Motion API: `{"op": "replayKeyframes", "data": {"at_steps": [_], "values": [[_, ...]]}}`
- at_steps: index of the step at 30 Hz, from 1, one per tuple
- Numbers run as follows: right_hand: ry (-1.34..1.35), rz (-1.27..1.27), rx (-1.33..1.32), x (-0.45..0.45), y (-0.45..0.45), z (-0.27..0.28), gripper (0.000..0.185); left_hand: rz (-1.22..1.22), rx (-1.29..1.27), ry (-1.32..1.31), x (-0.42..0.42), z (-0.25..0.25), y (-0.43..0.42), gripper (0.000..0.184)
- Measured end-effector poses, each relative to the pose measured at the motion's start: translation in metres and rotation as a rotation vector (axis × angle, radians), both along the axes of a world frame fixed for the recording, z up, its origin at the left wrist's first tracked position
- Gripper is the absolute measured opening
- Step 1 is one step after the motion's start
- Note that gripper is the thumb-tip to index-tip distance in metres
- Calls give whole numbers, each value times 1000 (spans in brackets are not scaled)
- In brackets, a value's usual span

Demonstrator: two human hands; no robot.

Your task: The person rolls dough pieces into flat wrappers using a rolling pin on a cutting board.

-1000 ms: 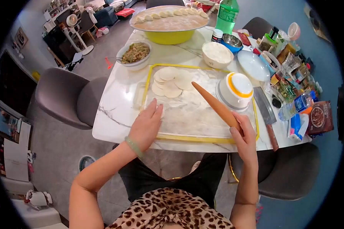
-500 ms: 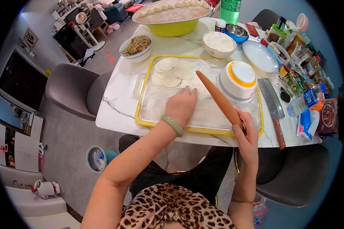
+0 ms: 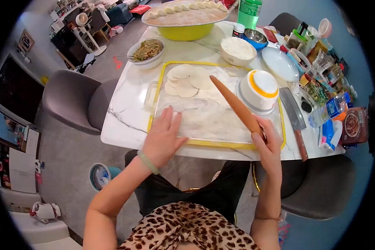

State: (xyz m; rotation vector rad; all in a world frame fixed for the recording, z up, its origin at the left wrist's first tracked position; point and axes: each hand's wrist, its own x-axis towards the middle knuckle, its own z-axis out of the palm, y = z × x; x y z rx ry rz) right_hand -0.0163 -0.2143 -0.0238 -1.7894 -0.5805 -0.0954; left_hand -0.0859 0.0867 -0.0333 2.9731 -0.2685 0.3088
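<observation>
My left hand (image 3: 162, 135), with a green bangle at the wrist, lies palm down with fingers spread over the front left of a floured board (image 3: 208, 143) with a yellow edge. In my right hand (image 3: 268, 139) is the lower end of a tapered wooden rolling pin (image 3: 235, 104), its tip pointing up and left above the board. Several round dough wrappers (image 3: 185, 88) overlap at the board's back left. An upturned white bowl (image 3: 258, 93) with an orange ring stands on the board's right side.
Behind the board are a bowl of filling (image 3: 148, 51), a bowl of flour (image 3: 238, 50) and a yellow-green basin (image 3: 185, 32) topped by a tray of dumplings. A cleaver (image 3: 292, 108) lies right of the board, near a white plate (image 3: 280, 62) and clustered jars and packets.
Since half a second ago, my left hand has moved left across the board from its middle, its fingers now spread. My right hand still holds the rolling pin in nearly the same place.
</observation>
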Motion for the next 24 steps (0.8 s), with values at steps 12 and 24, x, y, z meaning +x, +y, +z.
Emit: {"op": "replayKeyframes", "data": {"at_steps": [12, 24], "values": [[31, 82, -275, 30, 40, 12, 41, -493, 11, -7, 13, 17, 34, 67], [-579, 292, -762, 24, 80, -3, 50, -42, -60, 120, -34, 14, 31, 87]]}}
